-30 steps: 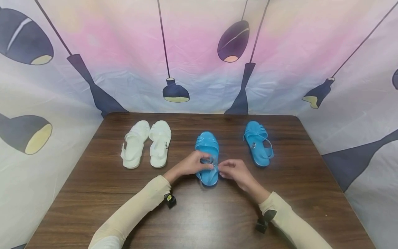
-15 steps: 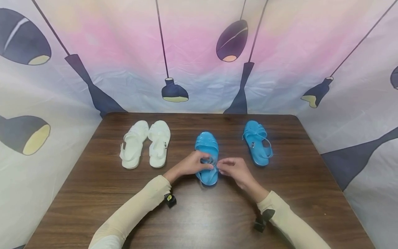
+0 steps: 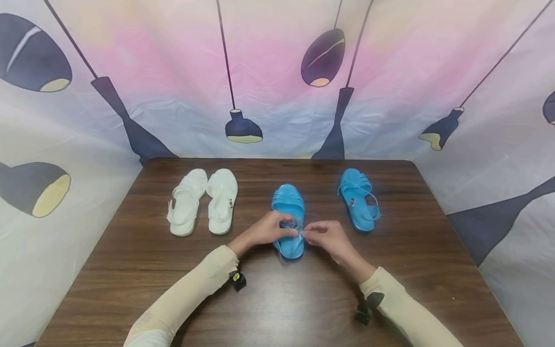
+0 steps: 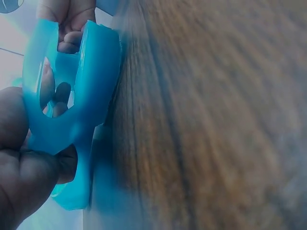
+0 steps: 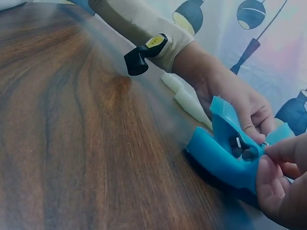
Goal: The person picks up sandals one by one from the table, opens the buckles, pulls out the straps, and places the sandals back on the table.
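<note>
A blue jelly sandal (image 3: 288,195) lies on the table in the middle of the head view, toe pointing away. My left hand (image 3: 266,228) grips its ankle strap near the buckle, thumb on the near side and fingers beyond. From the other side, my right hand (image 3: 328,238) pinches the strap end at the buckle between thumb and forefinger. A small metal buckle (image 5: 265,144) shows between the two hands in the right wrist view. Fingertips partly hide how the strap sits in it. In the left wrist view, the heel strap (image 4: 50,132) fills the foreground.
A matching blue sandal (image 3: 359,200) lies to the right. Two white sandals (image 3: 187,202) stand side by side at the left. All are on a brown wooden table (image 3: 277,308), with a lamp-patterned cloth (image 3: 277,62) hanging behind it.
My right fingertips have shifted slightly left, closer to the buckle. My left hand keeps its hold in the same spot, and the other sandals have not moved.
</note>
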Action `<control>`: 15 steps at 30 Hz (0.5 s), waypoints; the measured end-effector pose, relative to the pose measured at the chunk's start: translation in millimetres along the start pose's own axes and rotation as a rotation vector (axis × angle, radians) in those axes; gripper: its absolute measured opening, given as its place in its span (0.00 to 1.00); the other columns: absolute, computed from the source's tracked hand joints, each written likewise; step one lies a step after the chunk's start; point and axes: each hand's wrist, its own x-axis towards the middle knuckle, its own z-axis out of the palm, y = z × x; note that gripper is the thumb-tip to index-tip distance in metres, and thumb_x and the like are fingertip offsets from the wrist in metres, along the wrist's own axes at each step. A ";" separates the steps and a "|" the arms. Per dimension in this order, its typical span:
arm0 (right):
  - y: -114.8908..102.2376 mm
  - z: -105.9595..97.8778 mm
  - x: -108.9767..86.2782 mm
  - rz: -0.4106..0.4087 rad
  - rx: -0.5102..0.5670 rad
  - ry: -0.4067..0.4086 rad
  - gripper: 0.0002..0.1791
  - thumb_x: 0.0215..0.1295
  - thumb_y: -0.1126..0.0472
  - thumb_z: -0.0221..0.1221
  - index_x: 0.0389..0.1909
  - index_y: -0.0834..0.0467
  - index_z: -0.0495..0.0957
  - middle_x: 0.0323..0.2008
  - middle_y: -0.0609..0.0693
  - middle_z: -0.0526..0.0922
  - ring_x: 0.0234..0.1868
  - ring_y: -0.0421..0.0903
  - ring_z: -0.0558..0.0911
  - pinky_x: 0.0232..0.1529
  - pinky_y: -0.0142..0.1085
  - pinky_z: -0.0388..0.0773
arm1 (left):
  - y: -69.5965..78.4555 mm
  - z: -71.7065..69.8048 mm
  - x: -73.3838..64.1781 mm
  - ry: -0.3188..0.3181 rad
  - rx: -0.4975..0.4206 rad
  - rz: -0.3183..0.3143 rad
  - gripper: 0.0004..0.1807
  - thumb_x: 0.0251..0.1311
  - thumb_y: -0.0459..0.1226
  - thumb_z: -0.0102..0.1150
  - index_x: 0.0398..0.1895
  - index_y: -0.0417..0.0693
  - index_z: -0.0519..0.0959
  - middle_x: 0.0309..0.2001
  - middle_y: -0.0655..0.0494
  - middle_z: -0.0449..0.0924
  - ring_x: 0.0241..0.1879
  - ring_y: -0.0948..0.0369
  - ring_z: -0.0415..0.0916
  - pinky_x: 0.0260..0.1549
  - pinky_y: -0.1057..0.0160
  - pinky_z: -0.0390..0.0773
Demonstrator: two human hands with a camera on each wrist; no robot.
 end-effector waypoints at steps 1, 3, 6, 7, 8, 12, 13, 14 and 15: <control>0.1 0.3 0.2 0.006 0.009 0.002 0.09 0.65 0.61 0.69 0.43 0.60 0.88 0.43 0.55 0.88 0.42 0.48 0.87 0.46 0.40 0.86 | -0.4 0.2 0.0 0.001 0.003 0.004 0.05 0.68 0.40 0.65 0.36 0.49 0.82 0.26 0.61 0.75 0.28 0.65 0.73 0.31 0.67 0.77; 0.4 1.3 0.9 0.018 0.036 0.007 0.10 0.65 0.62 0.69 0.44 0.62 0.88 0.44 0.56 0.88 0.43 0.48 0.87 0.46 0.39 0.86 | -1.0 0.4 0.0 0.003 0.005 0.010 0.05 0.68 0.40 0.66 0.36 0.50 0.82 0.27 0.61 0.75 0.29 0.65 0.74 0.32 0.67 0.77; 0.8 3.6 1.7 0.037 0.072 0.020 0.11 0.66 0.64 0.68 0.46 0.63 0.87 0.46 0.57 0.87 0.44 0.47 0.87 0.47 0.39 0.85 | -0.7 0.6 0.1 0.003 0.005 0.010 0.04 0.68 0.40 0.66 0.38 0.50 0.83 0.28 0.61 0.77 0.30 0.65 0.74 0.33 0.67 0.78; 1.0 4.3 1.6 0.037 0.080 0.025 0.11 0.66 0.64 0.68 0.47 0.64 0.87 0.46 0.58 0.87 0.45 0.47 0.87 0.47 0.39 0.85 | -0.8 0.6 0.3 0.004 0.004 0.008 0.04 0.68 0.40 0.66 0.38 0.50 0.83 0.28 0.61 0.77 0.30 0.65 0.74 0.33 0.67 0.78; 1.0 5.0 1.4 0.039 0.084 0.031 0.11 0.66 0.64 0.68 0.47 0.64 0.87 0.47 0.58 0.87 0.45 0.48 0.87 0.48 0.39 0.85 | -0.6 0.7 0.5 0.006 0.005 0.005 0.04 0.68 0.40 0.66 0.38 0.50 0.83 0.28 0.61 0.77 0.30 0.65 0.74 0.33 0.67 0.78; 0.8 7.2 -0.5 0.040 0.091 0.056 0.12 0.66 0.65 0.68 0.48 0.64 0.87 0.46 0.58 0.88 0.45 0.48 0.88 0.48 0.40 0.85 | -0.4 1.1 1.2 0.011 0.014 -0.008 0.05 0.68 0.40 0.66 0.36 0.50 0.83 0.26 0.61 0.76 0.28 0.65 0.73 0.30 0.67 0.76; 0.6 7.6 -1.1 0.037 0.090 0.060 0.12 0.66 0.65 0.68 0.47 0.64 0.87 0.46 0.58 0.88 0.45 0.48 0.88 0.48 0.41 0.85 | -0.6 1.3 1.4 0.012 0.017 -0.010 0.06 0.68 0.40 0.66 0.35 0.50 0.82 0.26 0.61 0.75 0.27 0.65 0.73 0.30 0.67 0.76; 0.5 7.9 -1.3 0.037 0.090 0.064 0.12 0.66 0.64 0.68 0.47 0.64 0.87 0.46 0.57 0.88 0.45 0.48 0.88 0.48 0.41 0.85 | -0.2 1.3 1.5 0.013 0.018 -0.013 0.06 0.68 0.40 0.66 0.34 0.50 0.82 0.25 0.61 0.75 0.26 0.66 0.72 0.29 0.67 0.76; 0.4 8.1 -1.5 0.034 0.088 0.067 0.12 0.65 0.64 0.68 0.47 0.64 0.87 0.46 0.57 0.88 0.44 0.48 0.88 0.48 0.40 0.85 | -0.2 1.3 1.7 0.013 0.018 -0.013 0.07 0.68 0.40 0.66 0.33 0.50 0.81 0.25 0.61 0.74 0.26 0.66 0.72 0.29 0.67 0.76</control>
